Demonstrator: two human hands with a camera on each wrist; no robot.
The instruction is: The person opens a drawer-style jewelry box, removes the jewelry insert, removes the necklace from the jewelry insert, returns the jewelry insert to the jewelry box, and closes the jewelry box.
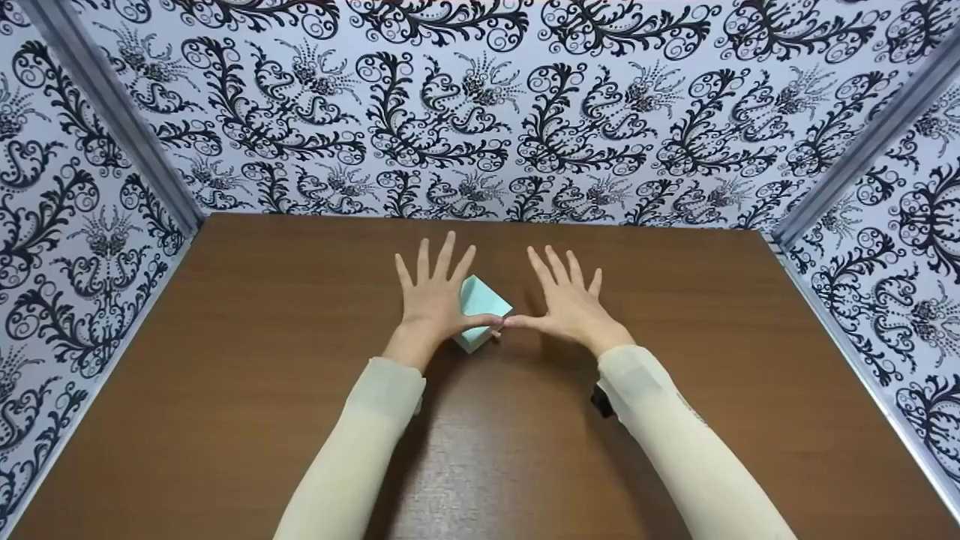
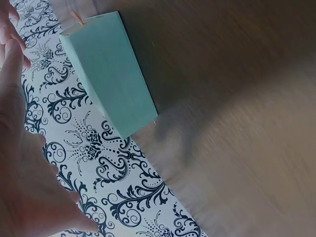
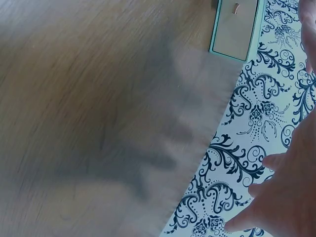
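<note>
A small mint-green box [image 1: 486,298] stands on the brown table, partly hidden in the head view by my left hand [image 1: 431,304]. Its smooth green side [image 2: 108,74] shows in the left wrist view. The right wrist view shows a tan end panel [image 3: 234,32] framed in green, with a small copper-coloured pull tab [image 3: 236,8]. My left hand is raised with its fingers spread. To the right of the box, my right hand [image 1: 574,307] is spread likewise. The two thumb tips meet, or nearly meet, in front of the box. Neither hand grips anything.
The brown wooden tabletop [image 1: 262,337] reaches back to a wall [image 1: 480,112] covered in black-and-white scroll pattern. Similar patterned panels stand at left and right, with grey metal posts [image 1: 124,112] at the corners. Shadows of the hands fall on the table.
</note>
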